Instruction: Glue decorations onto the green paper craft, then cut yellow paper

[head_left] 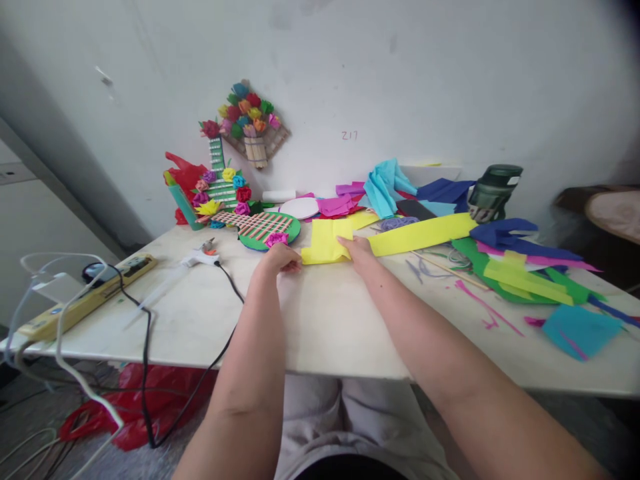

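Yellow paper (pixel 327 243) lies at the table's (pixel 325 320) far middle, pinched at its near edge by both hands: left hand (pixel 280 259) grips the left corner, right hand (pixel 357 252) the right. Glue gun (pixel 200 256) rests left.

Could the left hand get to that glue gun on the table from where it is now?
Probably yes. The left hand rests at the yellow paper, and the glue gun lies to its left with only bare table and its black cord between them.
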`<state>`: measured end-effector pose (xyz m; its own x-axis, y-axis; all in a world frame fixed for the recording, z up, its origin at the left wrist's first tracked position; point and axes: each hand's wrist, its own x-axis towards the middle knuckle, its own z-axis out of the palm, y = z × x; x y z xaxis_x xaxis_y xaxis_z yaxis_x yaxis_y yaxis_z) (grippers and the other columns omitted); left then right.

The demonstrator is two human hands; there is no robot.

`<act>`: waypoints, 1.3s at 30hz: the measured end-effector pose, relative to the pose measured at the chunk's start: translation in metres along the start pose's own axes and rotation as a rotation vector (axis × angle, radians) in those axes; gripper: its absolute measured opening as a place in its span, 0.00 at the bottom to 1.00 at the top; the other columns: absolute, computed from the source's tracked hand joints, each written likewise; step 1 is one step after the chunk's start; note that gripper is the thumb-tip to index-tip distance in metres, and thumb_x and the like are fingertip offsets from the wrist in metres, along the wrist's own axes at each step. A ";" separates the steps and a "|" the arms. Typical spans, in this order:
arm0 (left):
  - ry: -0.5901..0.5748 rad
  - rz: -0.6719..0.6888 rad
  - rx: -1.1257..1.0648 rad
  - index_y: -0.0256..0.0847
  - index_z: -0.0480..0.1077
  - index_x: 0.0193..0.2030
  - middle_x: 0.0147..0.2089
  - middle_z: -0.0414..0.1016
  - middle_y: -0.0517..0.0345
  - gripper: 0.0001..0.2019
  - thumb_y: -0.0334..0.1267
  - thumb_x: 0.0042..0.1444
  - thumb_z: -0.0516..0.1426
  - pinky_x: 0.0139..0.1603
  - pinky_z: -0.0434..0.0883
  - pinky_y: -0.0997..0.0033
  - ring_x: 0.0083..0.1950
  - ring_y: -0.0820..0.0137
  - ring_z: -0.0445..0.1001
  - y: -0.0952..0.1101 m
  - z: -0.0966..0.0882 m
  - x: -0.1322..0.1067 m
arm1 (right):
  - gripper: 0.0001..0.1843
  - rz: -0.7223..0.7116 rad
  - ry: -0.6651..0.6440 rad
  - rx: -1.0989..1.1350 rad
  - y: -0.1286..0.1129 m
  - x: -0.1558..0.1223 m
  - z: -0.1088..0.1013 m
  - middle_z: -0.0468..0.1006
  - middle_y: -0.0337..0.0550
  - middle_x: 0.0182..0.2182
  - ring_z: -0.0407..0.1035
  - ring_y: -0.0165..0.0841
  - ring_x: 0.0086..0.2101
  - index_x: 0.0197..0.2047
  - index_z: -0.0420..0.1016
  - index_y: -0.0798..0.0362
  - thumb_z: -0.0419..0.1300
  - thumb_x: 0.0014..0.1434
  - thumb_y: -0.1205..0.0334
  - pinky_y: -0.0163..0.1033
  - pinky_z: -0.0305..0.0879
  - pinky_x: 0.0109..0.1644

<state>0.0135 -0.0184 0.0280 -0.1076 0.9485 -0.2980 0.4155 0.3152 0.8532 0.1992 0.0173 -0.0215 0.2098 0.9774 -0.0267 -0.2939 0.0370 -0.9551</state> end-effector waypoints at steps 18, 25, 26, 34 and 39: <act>-0.066 -0.083 0.073 0.29 0.71 0.31 0.13 0.67 0.59 0.04 0.28 0.52 0.56 0.25 0.67 0.78 0.17 0.77 0.67 -0.002 0.001 0.002 | 0.03 0.010 -0.002 0.039 0.002 0.003 0.000 0.76 0.36 0.17 0.73 0.31 0.24 0.26 0.74 0.57 0.63 0.45 0.72 0.35 0.71 0.35; -0.044 -0.036 0.075 0.29 0.70 0.30 0.16 0.68 0.58 0.02 0.27 0.50 0.56 0.26 0.68 0.76 0.19 0.75 0.68 -0.002 0.003 0.002 | 0.03 0.011 0.011 0.021 0.000 0.003 0.000 0.76 0.36 0.18 0.73 0.31 0.25 0.25 0.74 0.57 0.64 0.45 0.72 0.35 0.72 0.36; -0.043 -0.031 0.074 0.29 0.69 0.30 0.16 0.68 0.58 0.02 0.28 0.51 0.56 0.25 0.67 0.76 0.19 0.75 0.68 -0.002 0.003 0.003 | 0.03 0.011 0.015 0.018 0.001 0.004 -0.001 0.76 0.37 0.18 0.73 0.31 0.25 0.25 0.74 0.57 0.64 0.45 0.72 0.35 0.72 0.35; -0.051 0.059 0.106 0.34 0.67 0.28 0.16 0.67 0.60 0.03 0.29 0.52 0.55 0.22 0.64 0.77 0.17 0.76 0.66 -0.006 0.006 0.008 | 0.04 -0.003 0.008 0.014 0.006 0.009 -0.002 0.76 0.37 0.18 0.73 0.31 0.25 0.26 0.74 0.57 0.64 0.44 0.71 0.35 0.72 0.33; -0.028 0.091 0.110 0.34 0.65 0.24 0.16 0.67 0.59 0.05 0.27 0.50 0.54 0.18 0.60 0.79 0.15 0.78 0.63 -0.008 0.008 0.014 | 0.04 0.000 0.010 -0.004 0.004 0.007 -0.001 0.76 0.38 0.18 0.73 0.31 0.25 0.26 0.74 0.57 0.65 0.44 0.72 0.34 0.72 0.33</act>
<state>0.0162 -0.0079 0.0140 -0.0401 0.9713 -0.2343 0.5195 0.2206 0.8255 0.2007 0.0238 -0.0260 0.2193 0.9752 -0.0297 -0.2906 0.0362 -0.9562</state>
